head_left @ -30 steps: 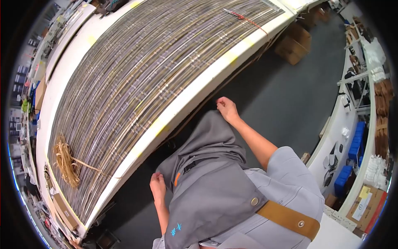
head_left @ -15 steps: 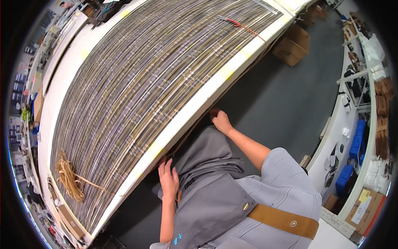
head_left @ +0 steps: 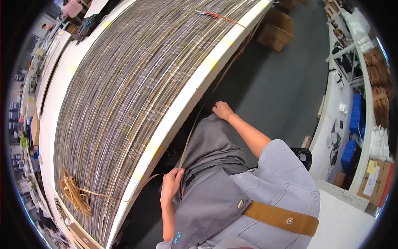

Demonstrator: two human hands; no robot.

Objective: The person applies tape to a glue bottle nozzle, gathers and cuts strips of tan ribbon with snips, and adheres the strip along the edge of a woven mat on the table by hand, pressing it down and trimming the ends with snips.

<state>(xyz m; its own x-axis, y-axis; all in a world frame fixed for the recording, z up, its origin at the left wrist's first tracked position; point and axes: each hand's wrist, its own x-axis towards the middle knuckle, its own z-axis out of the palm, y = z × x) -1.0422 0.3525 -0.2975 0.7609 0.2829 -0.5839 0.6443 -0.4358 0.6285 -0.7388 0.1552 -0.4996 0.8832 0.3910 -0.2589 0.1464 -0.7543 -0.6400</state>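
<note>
My left hand (head_left: 171, 183) is closed, pinching a flat tan strip (head_left: 187, 145) between thumb and fingers. From there the strip runs back over the table edge towards a loose tan bundle (head_left: 75, 195) lying on the striped material. Its other part rises from my fingers along the table's side, thin and blurred at the top. My right hand (head_left: 222, 110) is curled closed beyond my knee; whatever it holds is hidden. Long rows of striped fabric (head_left: 137, 83) cover the white table (head_left: 174, 118) in front of me.
A red-handled pointed tool (head_left: 209, 14) with a red cord lies on the far fabric. An open cardboard box (head_left: 275, 35) stands on the floor beyond. Shelving with blue bins (head_left: 355, 116) and a carton (head_left: 375, 182) lines the right side.
My left hand has moved from the table's edge slightly right and down, and the strip now shows drawn out from it. My right hand stays closed, slightly higher. The view has shifted.
</note>
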